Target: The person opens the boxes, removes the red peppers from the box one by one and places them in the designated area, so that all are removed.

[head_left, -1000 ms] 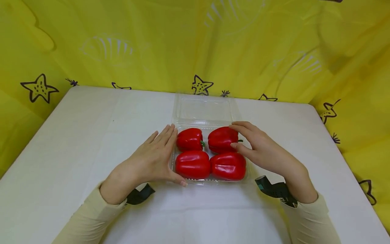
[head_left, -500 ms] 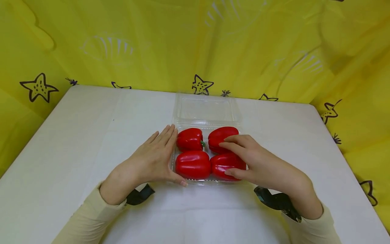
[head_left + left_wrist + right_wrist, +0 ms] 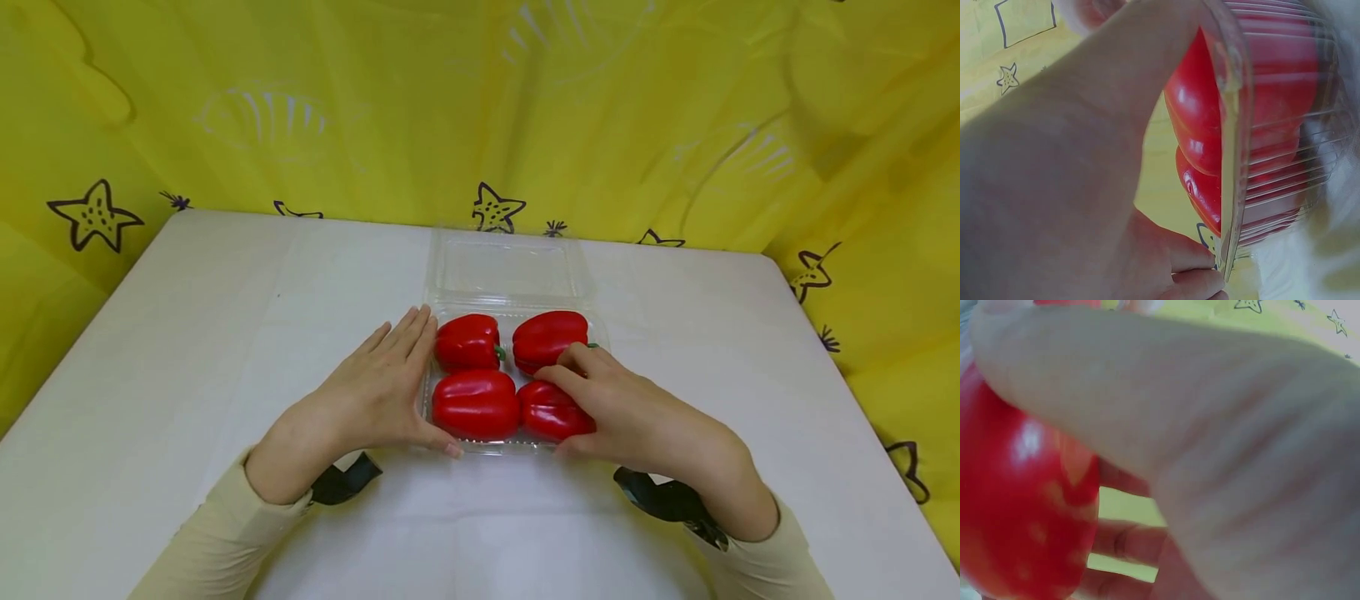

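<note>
Red near-right pepper (image 3: 551,410) seems secured: right grip (image 3: 637,417) has just curled round it (left grip (image 3: 371,396) released, against clear box (image 3: 1279,150)).

Head view looks forward and down; 2 wrist views face some of its peppers (image 3: 476,405) close-up.

The bell peppers (image 3: 476,406) are glossy red with whitish highlights; a stem (image 3: 499,353) shows green. The plastic container (image 3: 1272,195) is colourless and clear, its wall patterned with parallel ribs. The tabletop (image 3: 360,275) is white, the sleeves (image 3: 210,525) cream, the wrist straps (image 3: 347,478) black. The yellow cloth (image 3: 390,100) carries dark-outlined starfish (image 3: 96,217) and pale striped motifs (image 3: 277,121).
</note>
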`<state>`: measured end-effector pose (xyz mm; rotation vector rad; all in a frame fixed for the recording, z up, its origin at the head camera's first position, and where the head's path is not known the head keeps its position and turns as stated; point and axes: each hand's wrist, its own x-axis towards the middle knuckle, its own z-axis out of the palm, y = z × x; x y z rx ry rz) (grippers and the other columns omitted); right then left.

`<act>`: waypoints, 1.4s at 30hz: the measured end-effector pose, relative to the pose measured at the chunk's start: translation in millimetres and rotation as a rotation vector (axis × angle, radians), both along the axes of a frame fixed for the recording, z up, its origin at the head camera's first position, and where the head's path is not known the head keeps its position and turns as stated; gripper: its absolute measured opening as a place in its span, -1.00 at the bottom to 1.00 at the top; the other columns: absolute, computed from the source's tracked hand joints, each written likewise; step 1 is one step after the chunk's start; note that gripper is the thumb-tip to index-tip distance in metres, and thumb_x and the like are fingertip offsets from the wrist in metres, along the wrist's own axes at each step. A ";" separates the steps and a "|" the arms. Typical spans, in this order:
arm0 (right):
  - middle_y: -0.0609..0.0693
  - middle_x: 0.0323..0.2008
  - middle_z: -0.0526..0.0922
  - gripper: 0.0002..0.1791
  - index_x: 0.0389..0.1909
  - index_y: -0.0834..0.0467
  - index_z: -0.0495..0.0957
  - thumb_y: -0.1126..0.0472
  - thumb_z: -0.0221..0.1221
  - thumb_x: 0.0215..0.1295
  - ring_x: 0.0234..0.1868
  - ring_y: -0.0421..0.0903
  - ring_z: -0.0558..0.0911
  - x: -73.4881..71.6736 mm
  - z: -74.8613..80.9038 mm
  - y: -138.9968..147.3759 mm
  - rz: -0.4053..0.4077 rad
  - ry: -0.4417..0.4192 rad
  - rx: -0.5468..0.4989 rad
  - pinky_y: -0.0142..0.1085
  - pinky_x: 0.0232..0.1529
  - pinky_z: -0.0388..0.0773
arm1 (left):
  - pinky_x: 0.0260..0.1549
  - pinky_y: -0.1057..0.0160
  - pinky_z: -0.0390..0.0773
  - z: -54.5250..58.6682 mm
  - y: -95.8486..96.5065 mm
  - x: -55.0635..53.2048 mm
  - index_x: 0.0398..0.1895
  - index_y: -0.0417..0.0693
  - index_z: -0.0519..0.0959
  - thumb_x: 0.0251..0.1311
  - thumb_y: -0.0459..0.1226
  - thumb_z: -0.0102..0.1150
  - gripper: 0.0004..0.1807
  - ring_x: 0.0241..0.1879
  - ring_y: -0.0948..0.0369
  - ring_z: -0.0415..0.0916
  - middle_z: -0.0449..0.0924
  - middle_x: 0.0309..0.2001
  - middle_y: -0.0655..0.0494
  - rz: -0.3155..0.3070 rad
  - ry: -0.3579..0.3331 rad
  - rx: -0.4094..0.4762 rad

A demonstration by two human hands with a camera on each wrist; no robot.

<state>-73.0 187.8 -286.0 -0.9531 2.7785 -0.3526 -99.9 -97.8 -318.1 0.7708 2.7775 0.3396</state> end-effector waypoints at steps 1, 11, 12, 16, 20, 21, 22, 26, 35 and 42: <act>-0.04 0.04 0.48 -0.27 0.20 0.07 0.51 0.04 0.53 -0.05 0.07 -0.08 0.47 -0.3 -0.2 0.0 0.003 0.006 0.000 -0.19 -0.01 0.66 | 0.52 -0.15 -0.01 -0.1 -0.1 0.0 0.57 -0.26 -0.09 -0.33 0.45 0.38 0.52 0.59 -0.09 -0.20 -0.14 0.60 -0.17 0.000 -0.002 0.001; -0.04 0.01 0.51 -0.33 0.14 0.07 0.55 0.03 0.53 -0.04 0.01 -0.12 0.51 -2.8 2.7 1.7 -0.007 0.015 -0.014 -0.24 -0.07 0.67 | 0.52 -0.14 -0.02 0.1 -1.6 -0.7 0.56 -0.28 -0.08 -0.32 0.45 0.37 0.52 0.60 -0.08 -0.21 -0.15 0.59 -0.18 -0.007 -0.002 0.004; -0.05 0.01 0.51 -0.33 0.13 0.07 0.55 0.03 0.53 -0.05 0.01 -0.12 0.51 -2.7 3.3 2.2 -0.014 0.010 -0.022 -0.25 -0.07 0.67 | 0.52 -0.14 -0.01 0.0 -1.8 -0.6 0.56 -0.29 -0.08 -0.31 0.45 0.37 0.52 0.60 -0.09 -0.20 -0.15 0.59 -0.19 -0.008 -0.001 0.005; -0.07 0.03 0.51 -0.33 0.12 0.07 0.55 0.04 0.53 -0.06 0.01 -0.16 0.51 -1.8 6.4 5.5 -0.034 0.010 -0.066 -0.31 -0.08 0.68 | 0.52 -0.14 0.00 -0.2 -2.3 -0.5 0.56 -0.30 -0.06 -0.30 0.45 0.37 0.51 0.59 -0.09 -0.20 -0.15 0.59 -0.20 -0.010 -0.003 0.010; -0.08 0.04 0.50 -0.34 0.12 0.07 0.54 0.05 0.52 -0.04 0.01 -0.17 0.52 -1.1 9.0 8.4 -0.032 0.041 -0.086 -0.31 -0.10 0.68 | 0.52 -0.14 -0.01 0.0 -2.2 -0.4 0.56 -0.30 -0.06 -0.29 0.45 0.36 0.50 0.60 -0.09 -0.21 -0.16 0.59 -0.19 -0.006 -0.013 0.010; -0.08 0.04 0.50 -0.34 0.13 0.07 0.54 0.04 0.52 -0.04 0.00 -0.17 0.52 -0.7 10.0 8.8 -0.033 0.050 -0.083 -0.30 -0.10 0.68 | 0.52 -0.14 -0.01 0.1 -2.3 -0.6 0.56 -0.29 -0.07 -0.29 0.45 0.36 0.50 0.60 -0.09 -0.22 -0.16 0.59 -0.19 -0.005 -0.017 0.011; -0.08 0.05 0.50 -0.33 0.14 0.07 0.53 0.03 0.51 -0.03 0.00 -0.17 0.52 -0.1 11.2 9.2 -0.036 0.056 -0.078 -0.29 -0.09 0.68 | 0.52 -0.14 -0.01 0.2 -2.4 -0.8 0.56 -0.29 -0.07 -0.29 0.45 0.36 0.50 0.60 -0.08 -0.23 -0.17 0.60 -0.19 -0.006 -0.021 0.011; -0.11 0.05 0.50 -0.34 0.17 0.06 0.52 0.01 0.47 0.02 -0.01 -0.21 0.53 2.8 17.6 11.5 -0.045 0.083 -0.084 -0.28 -0.09 0.68 | 0.53 -0.13 -0.02 0.7 -3.0 -2.0 0.57 -0.28 -0.09 -0.28 0.46 0.35 0.50 0.60 -0.08 -0.25 -0.19 0.60 -0.17 -0.004 -0.032 0.017; -0.07 0.05 0.50 -0.36 0.20 0.03 0.50 0.13 0.44 0.03 -0.04 -0.19 0.54 9.3 29.1 20.0 -0.073 0.142 -0.121 -0.30 -0.15 0.70 | 0.53 -0.12 -0.02 0.6 -2.2 -2.8 0.56 -0.30 -0.08 -0.28 0.45 0.35 0.50 0.60 -0.08 -0.24 -0.18 0.60 -0.19 -0.006 -0.003 0.019; 0.05 0.12 0.48 -0.29 0.23 0.16 0.46 0.21 0.45 -0.01 0.06 -0.02 0.52 9.3 32.2 24.6 -0.109 0.270 -0.131 -0.14 -0.18 0.74 | 0.52 -0.11 0.01 0.6 -0.6 -1.7 0.56 -0.29 -0.09 -0.25 0.42 0.38 0.48 0.60 -0.07 -0.24 -0.17 0.60 -0.17 -0.017 -0.008 0.036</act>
